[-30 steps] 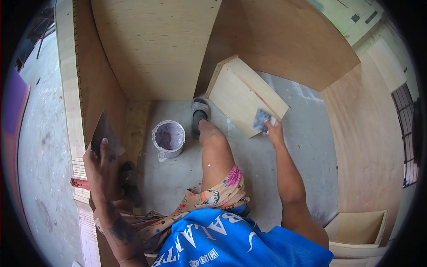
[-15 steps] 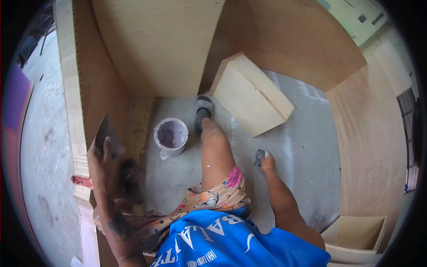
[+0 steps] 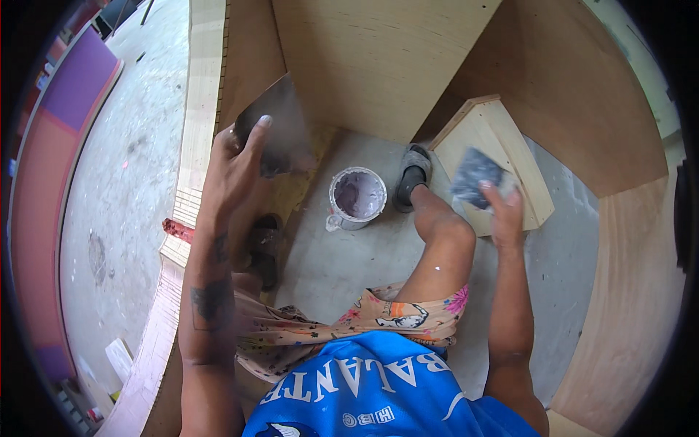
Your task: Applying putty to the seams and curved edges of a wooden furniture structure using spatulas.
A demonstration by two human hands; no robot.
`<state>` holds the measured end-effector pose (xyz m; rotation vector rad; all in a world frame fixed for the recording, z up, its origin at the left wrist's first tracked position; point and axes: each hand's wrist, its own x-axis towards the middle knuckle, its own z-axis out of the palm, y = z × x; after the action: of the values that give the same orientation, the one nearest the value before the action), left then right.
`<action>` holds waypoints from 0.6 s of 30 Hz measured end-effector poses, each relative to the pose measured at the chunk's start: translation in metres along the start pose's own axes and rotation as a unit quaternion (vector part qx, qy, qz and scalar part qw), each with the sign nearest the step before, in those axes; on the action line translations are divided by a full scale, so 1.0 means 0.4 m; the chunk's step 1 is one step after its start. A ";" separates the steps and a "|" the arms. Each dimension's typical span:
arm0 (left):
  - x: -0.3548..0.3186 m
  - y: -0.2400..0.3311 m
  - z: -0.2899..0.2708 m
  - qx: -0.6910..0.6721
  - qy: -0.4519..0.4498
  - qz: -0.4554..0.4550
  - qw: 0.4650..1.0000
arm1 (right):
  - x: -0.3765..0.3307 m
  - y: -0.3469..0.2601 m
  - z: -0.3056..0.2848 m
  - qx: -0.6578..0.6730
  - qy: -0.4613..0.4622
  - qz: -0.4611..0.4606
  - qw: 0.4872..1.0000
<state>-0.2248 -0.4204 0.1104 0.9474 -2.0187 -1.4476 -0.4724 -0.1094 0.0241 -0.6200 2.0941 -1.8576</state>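
My left hand [image 3: 239,169] is closed on a flat, dark, thin scraper plate [image 3: 282,135], thumb across its face, beside the curved wooden panel on the left. In my right hand [image 3: 504,215] is a smaller square scraper plate [image 3: 475,175], grey and smeared with pale paste, blurred by motion. It hangs above my right knee, in front of a pale angular wooden box piece. Between my legs on the floor stands a white bucket [image 3: 336,200] with lilac-grey paste [image 3: 355,195] inside and along its inner wall.
A curved plywood edge [image 3: 200,95] with close-cut slots runs down the left, a red strip [image 3: 177,230] on it. Tall wooden panels [image 3: 364,58] rise ahead and curve round the right. The angular wooden box piece [image 3: 528,197] lies beyond my right foot. A purple-and-pink curved panel [image 3: 54,175] stands far left.
Both hands have risen and moved forward, each with its plate. The right plate now shows its broad face. My view has turned left, so the bucket and panels sit farther right.
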 end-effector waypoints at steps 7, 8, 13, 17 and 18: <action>0.008 -0.080 -0.026 -0.031 0.038 0.028 0.998 | 0.118 0.230 0.395 -0.382 -0.242 0.013 0.892; 0.006 -0.082 -0.026 -0.060 0.048 0.046 0.996 | 0.120 0.270 0.441 -0.387 -0.252 0.011 0.887; -0.009 -0.061 -0.059 0.051 0.094 0.090 0.990 | 0.096 0.375 0.567 -0.526 -0.274 0.085 0.801; -0.012 -0.061 -0.084 -0.008 0.133 0.111 0.985 | 0.103 0.447 0.635 -0.584 -0.269 0.171 0.747; -0.013 -0.065 -0.093 -0.011 0.145 0.130 0.981 | 0.105 0.453 0.647 -0.583 -0.263 0.197 0.743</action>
<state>-0.1879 -0.4447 0.0979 0.7989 -1.8292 -1.1196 -0.4110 -0.3395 -0.1874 -0.7075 2.4441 0.0741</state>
